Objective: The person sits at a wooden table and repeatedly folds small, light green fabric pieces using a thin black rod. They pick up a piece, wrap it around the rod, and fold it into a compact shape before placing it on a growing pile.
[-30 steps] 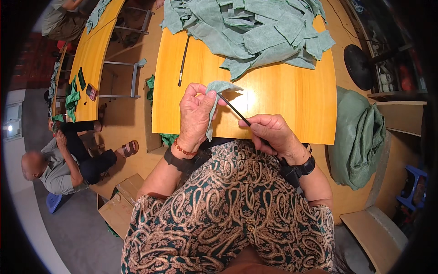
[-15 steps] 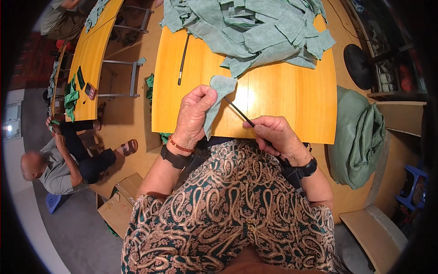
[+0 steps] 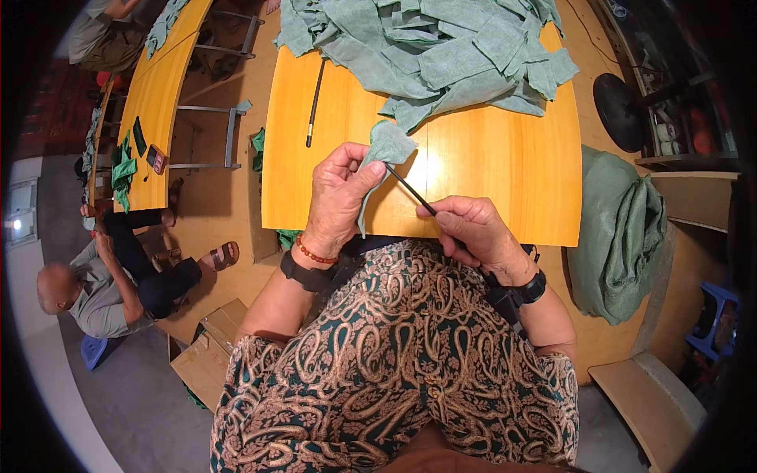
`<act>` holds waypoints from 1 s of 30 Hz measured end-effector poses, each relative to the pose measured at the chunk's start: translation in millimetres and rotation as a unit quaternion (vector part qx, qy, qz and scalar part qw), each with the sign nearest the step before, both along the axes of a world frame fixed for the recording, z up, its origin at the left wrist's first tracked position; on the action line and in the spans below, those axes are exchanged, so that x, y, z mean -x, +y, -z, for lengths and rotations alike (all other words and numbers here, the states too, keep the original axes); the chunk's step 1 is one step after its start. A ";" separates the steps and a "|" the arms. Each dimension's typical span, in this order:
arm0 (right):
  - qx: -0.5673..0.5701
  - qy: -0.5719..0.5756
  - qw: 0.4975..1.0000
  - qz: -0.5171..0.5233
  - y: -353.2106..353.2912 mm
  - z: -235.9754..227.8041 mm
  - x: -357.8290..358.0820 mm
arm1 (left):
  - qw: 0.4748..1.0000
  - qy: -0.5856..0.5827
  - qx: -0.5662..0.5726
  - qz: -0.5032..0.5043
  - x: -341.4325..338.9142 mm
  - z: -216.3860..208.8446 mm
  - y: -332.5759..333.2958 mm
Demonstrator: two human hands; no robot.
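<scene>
My left hand pinches a small grey-green fabric piece over the near edge of the yellow table. A strip of the fabric hangs down beside my palm. In my right hand is a thin black stick, slanting up to the left. Its far tip meets the fabric at my left thumb; whether it goes inside the piece I cannot make out. Ahead of both hands lies a big heap of like fabric pieces. A second black stick rests on the table's left part.
A green bulging sack stands right of the table, near a round black base. Cardboard boxes sit on the floor at lower left. Beyond, a seated person handles fabric beside another yellow table.
The fabric's upper end has folded over to the right, and my left thumb has shifted onto the stick's tip. My right hand has moved slightly up and left.
</scene>
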State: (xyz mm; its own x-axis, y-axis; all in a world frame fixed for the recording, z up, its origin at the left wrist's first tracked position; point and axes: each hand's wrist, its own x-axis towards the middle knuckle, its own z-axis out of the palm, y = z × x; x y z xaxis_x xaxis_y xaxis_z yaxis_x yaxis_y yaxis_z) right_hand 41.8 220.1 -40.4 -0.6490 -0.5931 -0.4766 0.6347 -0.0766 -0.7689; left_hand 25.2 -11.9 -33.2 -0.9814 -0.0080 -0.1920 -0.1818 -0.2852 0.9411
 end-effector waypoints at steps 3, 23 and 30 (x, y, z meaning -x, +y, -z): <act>0.006 0.008 1.000 0.001 -4.0 -0.8 1.5 | 0.997 0.046 0.059 0.010 0.9 -2.3 5.8; 0.080 0.125 0.987 0.053 -23.5 -5.1 7.8 | 0.992 0.003 -0.127 -0.012 16.9 -27.3 11.2; 0.085 0.107 0.988 0.076 -31.6 -14.5 12.7 | 0.986 0.011 -0.163 -0.040 21.4 -30.3 20.8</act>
